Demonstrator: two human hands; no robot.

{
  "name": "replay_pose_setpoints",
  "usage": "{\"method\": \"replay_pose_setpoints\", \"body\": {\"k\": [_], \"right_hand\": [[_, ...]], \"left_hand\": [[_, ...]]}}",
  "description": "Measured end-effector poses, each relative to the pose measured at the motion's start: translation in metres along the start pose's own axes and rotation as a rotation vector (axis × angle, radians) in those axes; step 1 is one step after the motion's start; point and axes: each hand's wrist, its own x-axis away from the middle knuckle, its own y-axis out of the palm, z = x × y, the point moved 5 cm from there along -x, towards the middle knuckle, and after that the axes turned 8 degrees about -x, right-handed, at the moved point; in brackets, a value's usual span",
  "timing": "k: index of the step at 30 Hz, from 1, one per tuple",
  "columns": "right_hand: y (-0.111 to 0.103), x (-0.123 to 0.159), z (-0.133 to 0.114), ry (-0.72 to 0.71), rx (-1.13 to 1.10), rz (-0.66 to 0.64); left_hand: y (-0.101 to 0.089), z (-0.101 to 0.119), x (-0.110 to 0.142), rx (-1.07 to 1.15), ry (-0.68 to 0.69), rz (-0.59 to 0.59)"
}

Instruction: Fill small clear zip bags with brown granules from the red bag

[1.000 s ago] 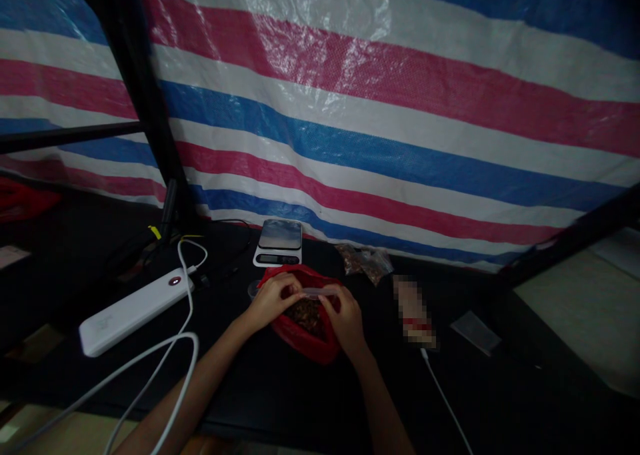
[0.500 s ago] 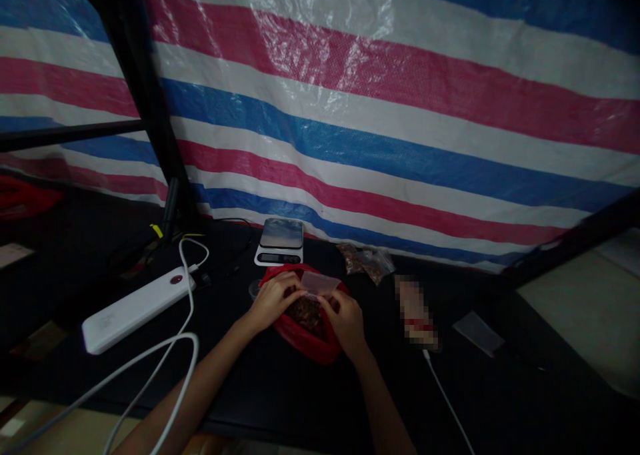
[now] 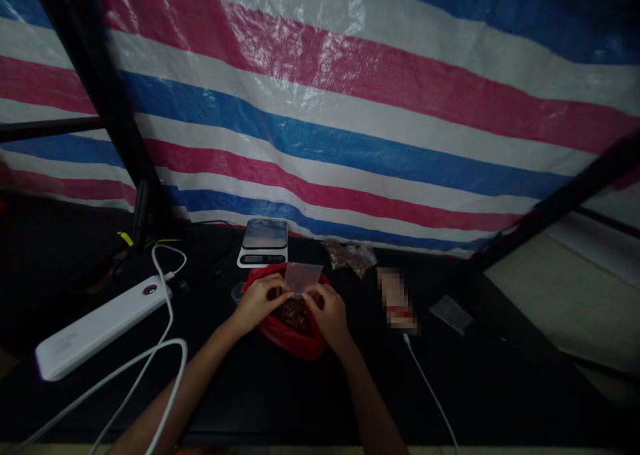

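Between my two hands is a small clear plastic bag (image 3: pixel 303 277), pinched along its near edge. My left hand (image 3: pixel 261 301) closes finger and thumb on the bag's left corner, and my right hand (image 3: pixel 327 313) does the same on the right corner. Just below them a red plastic bag (image 3: pixel 295 345) stands open, with small brown dried pieces (image 3: pixel 293 313) inside. Whether the clear bag's mouth is open I cannot tell. A clear round container (image 3: pixel 238 293) sits partly hidden beside my left hand.
A white kitchen scale (image 3: pixel 263 243) stands behind the red bag. Filled clear bags (image 3: pixel 349 256) lie to its right, with a blurred-out phone-like object (image 3: pixel 397 299) and a flat clear bag (image 3: pixel 451 313) farther right. A white power bank (image 3: pixel 105 327) and its cable (image 3: pixel 170 343) occupy the left.
The view has shifted, moving the scene slightly left in the picture. The clear bag now stands more upright between my fingers; both hands keep their pinch on it.
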Motion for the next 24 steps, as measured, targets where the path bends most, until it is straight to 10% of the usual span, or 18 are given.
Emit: {"method": "replay_pose_setpoints", "body": {"k": [24], "right_hand": [[0.007,0.004,0.005,0.054,-0.08,0.034]], "left_hand": [[0.014,-0.006,0.003,-0.007,0.008,-0.029]]}}
